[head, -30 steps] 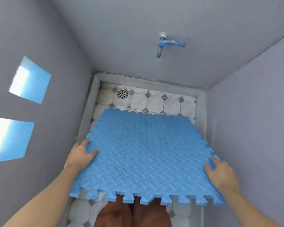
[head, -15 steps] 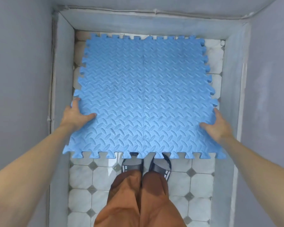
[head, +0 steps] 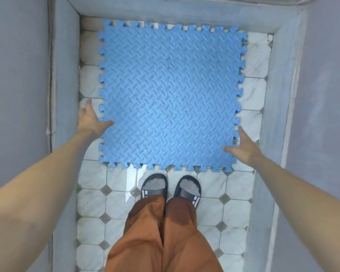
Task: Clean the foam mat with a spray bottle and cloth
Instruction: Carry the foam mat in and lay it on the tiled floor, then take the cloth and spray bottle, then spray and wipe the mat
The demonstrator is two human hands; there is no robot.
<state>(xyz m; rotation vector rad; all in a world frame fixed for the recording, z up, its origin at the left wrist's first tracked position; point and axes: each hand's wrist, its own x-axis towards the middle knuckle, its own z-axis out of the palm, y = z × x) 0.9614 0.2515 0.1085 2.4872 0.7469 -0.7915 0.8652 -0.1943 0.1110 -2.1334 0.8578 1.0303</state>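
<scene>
Looking straight down now, the blue foam mat (head: pixel 171 97) lies on the white tiled floor (head: pixel 210 211), its jigsaw-toothed edges showing on all four sides. Its far edge runs right up near the grey curb (head: pixel 165 12) at the top, with only a thin sliver of tile between them. On the left there is a narrow strip of tile between the mat's teeth and the grey side wall (head: pixel 64 75); on the right the strip is a little wider before the opposite grey ledge (head: pixel 279 95). The near edge stops just ahead of the person's black slides (head: pixel 171 188), and behind them is the widest stretch of open tile in view, between the two walls. The left hand (head: pixel 90 119) is at the mat's left edge, fingers spread and straight, the thumb laid across the top surface and the other fingers out over the tile, so it touches the mat and does not clamp it. The right hand (head: pixel 241 148) is at the near right corner, also spread flat, thumb resting on the mat's top, fingers pointing along the right edge. Whether those fingers reach under the foam I cannot tell. Orange trousers (head: pixel 163 232) fill the bottom middle. A seam runs down the mat's centre from far edge to near edge.
</scene>
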